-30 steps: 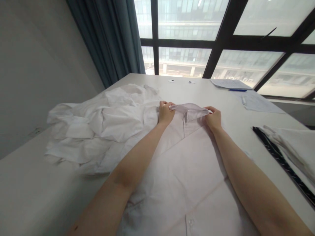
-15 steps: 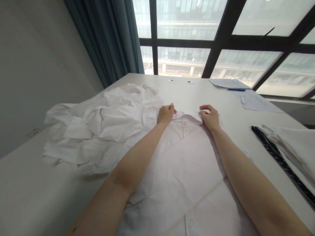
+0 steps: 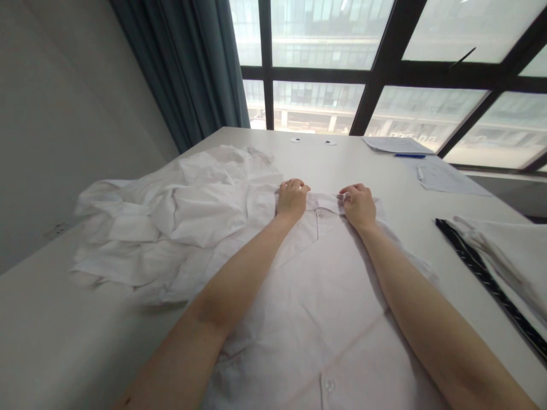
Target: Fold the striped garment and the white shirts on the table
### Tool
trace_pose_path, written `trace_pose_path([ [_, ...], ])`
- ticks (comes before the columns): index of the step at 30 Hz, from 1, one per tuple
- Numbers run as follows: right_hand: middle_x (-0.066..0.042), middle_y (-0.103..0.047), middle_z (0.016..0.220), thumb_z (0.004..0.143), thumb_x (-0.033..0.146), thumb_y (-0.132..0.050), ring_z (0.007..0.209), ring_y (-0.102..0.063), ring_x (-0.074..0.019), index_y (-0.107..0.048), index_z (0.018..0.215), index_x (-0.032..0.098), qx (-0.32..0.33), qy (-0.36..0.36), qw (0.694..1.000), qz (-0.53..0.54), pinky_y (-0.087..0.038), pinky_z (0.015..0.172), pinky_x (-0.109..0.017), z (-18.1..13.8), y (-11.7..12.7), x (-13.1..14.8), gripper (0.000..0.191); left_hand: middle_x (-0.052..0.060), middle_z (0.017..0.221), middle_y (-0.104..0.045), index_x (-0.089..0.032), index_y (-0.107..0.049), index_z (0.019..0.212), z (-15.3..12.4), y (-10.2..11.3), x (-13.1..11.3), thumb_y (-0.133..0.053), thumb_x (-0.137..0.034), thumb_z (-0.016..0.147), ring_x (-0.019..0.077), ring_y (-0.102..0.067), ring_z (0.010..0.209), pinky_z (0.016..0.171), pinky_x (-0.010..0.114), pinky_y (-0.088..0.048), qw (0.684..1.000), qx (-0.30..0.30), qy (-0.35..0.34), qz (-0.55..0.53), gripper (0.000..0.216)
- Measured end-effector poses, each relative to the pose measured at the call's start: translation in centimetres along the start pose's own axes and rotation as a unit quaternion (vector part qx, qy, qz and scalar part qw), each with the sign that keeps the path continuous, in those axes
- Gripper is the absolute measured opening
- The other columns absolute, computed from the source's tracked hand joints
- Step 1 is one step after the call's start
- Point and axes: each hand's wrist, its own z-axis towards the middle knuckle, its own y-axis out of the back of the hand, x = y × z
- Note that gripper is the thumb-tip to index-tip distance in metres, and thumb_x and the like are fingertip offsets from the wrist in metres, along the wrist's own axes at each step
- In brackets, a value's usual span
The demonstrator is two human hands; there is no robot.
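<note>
A white button-up shirt point(image 3: 333, 285) lies spread out in front of me, its collar point(image 3: 323, 201) at the far end and a small button near the bottom of the view. My left hand point(image 3: 293, 200) is at the collar's left end, fingers curled over the cloth. At the right end, my right hand point(image 3: 359, 206) has its thumb and fingers bent round the collar edge. The undersides of both hands are hidden. Close by on the left is a rumpled heap of white cloth point(image 3: 205, 210), touching the shirt.
Everything rests on a white table point(image 3: 316, 165). Far right are papers point(image 3: 397, 146) with a blue pen point(image 3: 409, 155). Folded white cloth point(image 3: 513, 245) lies at the right beside a black strip with white marks point(image 3: 482, 273). Windows and a blue curtain point(image 3: 200, 68) stand behind.
Both hands have shifted slightly inward along the collar. The collar, raised before, now lies flatter. My left hand has turned so that its back faces up more.
</note>
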Motion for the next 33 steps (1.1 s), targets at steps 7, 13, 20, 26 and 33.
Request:
trace_pose_path([
  [7,-0.012,-0.053,0.141,0.095,0.040,-0.038,0.131,-0.042,-0.0329,-0.060,0.126,0.023,0.046,0.037,0.994,-0.093,-0.021,0.109,-0.062,-0.1,-1.0,0.3,0.041,0.012,0.156,-0.034,-0.013,-0.039,0.146,-0.2,-0.5,-1.1,-0.034,-0.027,0.099,0.0237,-0.029,0.144,0.118,0.044,-0.021,0.987,0.145,-0.062,0.014,0.049],
  [13,-0.010,-0.037,0.155,0.096,0.047,-0.031,0.140,-0.032,-0.0373,-0.047,0.141,0.024,0.164,-0.023,0.980,-0.111,-0.020,0.109,-0.066,0.0,-1.2,-1.6,0.053,0.013,0.158,-0.028,-0.012,-0.034,0.149,0.2,-0.6,0.4,-0.034,-0.032,0.098,0.0249,-0.023,0.147,0.119,0.048,-0.017,0.977,0.211,-0.033,0.017,0.054],
  [20,-0.018,-0.053,0.140,0.093,0.028,-0.034,0.131,-0.044,-0.0349,-0.053,0.134,0.017,0.068,-0.050,0.993,-0.080,-0.027,0.106,-0.063,0.0,-1.0,-2.0,0.047,0.014,0.153,-0.038,-0.012,-0.045,0.141,0.0,-0.7,0.4,-0.038,-0.024,0.095,0.0260,-0.030,0.144,0.118,0.049,-0.018,0.991,0.132,0.021,0.011,0.048],
  [26,-0.017,-0.062,0.120,0.086,0.022,-0.041,0.114,-0.054,-0.0338,-0.064,0.116,0.017,-0.010,-0.040,0.999,-0.031,-0.040,0.096,-0.056,0.6,-0.6,-2.1,0.038,0.007,0.129,-0.061,-0.019,-0.062,0.120,0.3,-0.3,0.9,-0.041,-0.008,0.088,0.0204,-0.052,0.123,0.103,0.035,-0.040,0.995,0.003,0.092,-0.041,0.040],
  [33,-0.011,-0.065,0.101,0.084,0.029,-0.050,0.099,-0.058,-0.0263,-0.072,0.095,0.020,0.024,0.092,0.995,0.031,-0.045,0.092,-0.040,0.3,-0.8,-0.9,0.026,0.004,0.108,-0.066,-0.023,-0.069,0.095,0.2,-0.2,0.4,-0.056,-0.019,0.087,0.0223,-0.056,0.110,0.098,0.038,-0.043,0.997,-0.010,-0.015,-0.072,0.016],
])
